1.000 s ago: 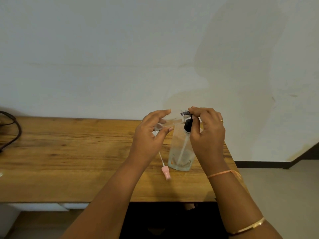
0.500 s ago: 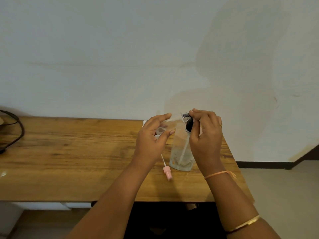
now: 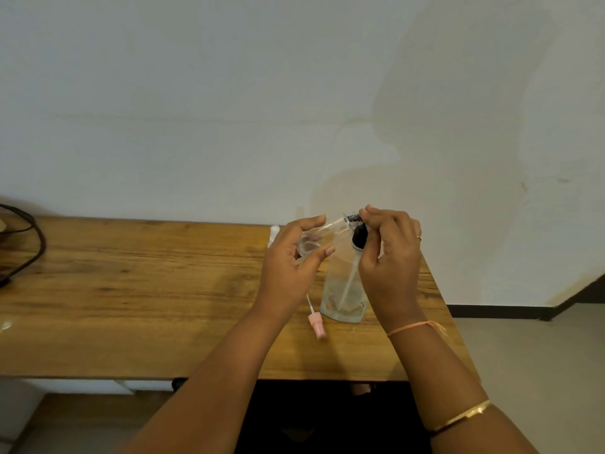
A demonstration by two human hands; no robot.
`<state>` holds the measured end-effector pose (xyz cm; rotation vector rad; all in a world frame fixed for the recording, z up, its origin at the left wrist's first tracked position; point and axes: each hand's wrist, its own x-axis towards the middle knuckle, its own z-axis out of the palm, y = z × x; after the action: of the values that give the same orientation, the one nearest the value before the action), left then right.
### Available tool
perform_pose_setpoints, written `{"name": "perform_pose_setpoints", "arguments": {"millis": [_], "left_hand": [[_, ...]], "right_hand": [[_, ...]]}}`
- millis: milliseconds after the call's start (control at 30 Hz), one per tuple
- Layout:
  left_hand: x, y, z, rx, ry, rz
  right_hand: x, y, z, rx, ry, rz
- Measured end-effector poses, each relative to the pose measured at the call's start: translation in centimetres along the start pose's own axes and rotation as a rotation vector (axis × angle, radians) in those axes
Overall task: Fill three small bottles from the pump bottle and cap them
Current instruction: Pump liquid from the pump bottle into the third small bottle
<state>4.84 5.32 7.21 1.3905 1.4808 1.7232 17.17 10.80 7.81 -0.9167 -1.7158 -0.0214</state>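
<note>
**Small bottle held at the nozzle, pump stroke in hand**

Little has shifted in the last second, which tells you where you stand. Your left hand [image 3: 291,260] still holds the small clear plastic bottle [image 3: 330,226] on a slant, its fingers curled round the lower body and its mouth raised to the spout. Your right hand [image 3: 389,253] stays on top of the black pump head [image 3: 358,239], with the fingers [image 3: 370,213] bunched and clamped over it.

The tall clear pump bottle [image 3: 340,290] stands upright on the wooden bench [image 3: 131,290], on the same spot as before and just inside your right wrist. Against the earlier views, both hands seem to have moved only slightly, and the view itself sways a little.

I judge this to be the filling of one small bottle, still under way. I cannot tell how much liquid has gone in, because the plastic is too clear and too small in view.

A pink spray cap with a thin dip tube [image 3: 317,326] lies flat on the bench just left of the pump bottle's base, where it lay before. That suggests capping is yet to come.

A small white object [image 3: 274,231] shows behind your left hand. It is too hidden to name.

A dark cable [image 3: 36,244] curls at the far left.
</note>
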Motion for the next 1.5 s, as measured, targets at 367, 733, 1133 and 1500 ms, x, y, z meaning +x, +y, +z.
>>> {"name": "perform_pose_setpoints", "arguments": {"millis": [367, 733, 1133, 1500], "left_hand": [[0.0, 0.1, 0.2, -0.03, -0.009, 0.016], [0.0, -0.3, 0.2, -0.011, -0.019, -0.003], [0.2, -0.1, 0.2, -0.039, -0.004, 0.022], [0.3, -0.3, 0.4, -0.045, 0.003, -0.002]], "right_hand": [[0.9, -0.8, -0.8, 0.033, -0.031, 0.045], [0.1, -0.3, -0.1, 0.066, -0.004, 0.038], [0.9, -0.7, -0.6, 0.08, -0.016, 0.067], [0.1, -0.5, 0.1, 0.078, 0.011, 0.045]]}}
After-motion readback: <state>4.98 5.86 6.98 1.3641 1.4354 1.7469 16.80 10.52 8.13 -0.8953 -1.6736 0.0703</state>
